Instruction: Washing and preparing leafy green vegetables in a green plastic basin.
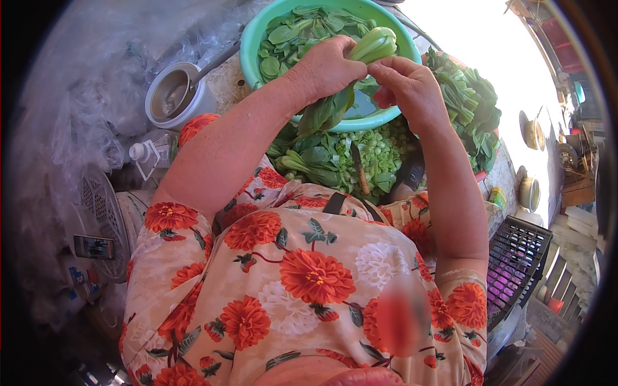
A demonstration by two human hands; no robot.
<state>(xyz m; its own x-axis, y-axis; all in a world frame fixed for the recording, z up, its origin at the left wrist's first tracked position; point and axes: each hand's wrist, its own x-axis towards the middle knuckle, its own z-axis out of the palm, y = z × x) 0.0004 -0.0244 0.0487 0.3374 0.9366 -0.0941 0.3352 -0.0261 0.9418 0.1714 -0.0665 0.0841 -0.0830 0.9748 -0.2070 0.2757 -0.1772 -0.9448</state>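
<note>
My left hand (325, 67) is closed round a bok choy (376, 45), its pale base pointing up to the right and its dark leaves hanging below. My right hand (409, 87) has thumb and forefinger pinched at the stalks beside it, the other fingers curled. Both are over a green basin (250, 58) of water with loose leaves (290, 29). Below the basin lie cut green pieces (380, 161), whole bunches (312, 164) and a wooden-handled knife (360, 177).
A greens pile (467, 106) sits right of the basin. At left are a white bucket (154, 96) with a metal pot, a plastic jug (154, 154), plastic sheeting (77, 109) and a phone (93, 246). A black crate (515, 264) and metal bowls (531, 135) stand at right.
</note>
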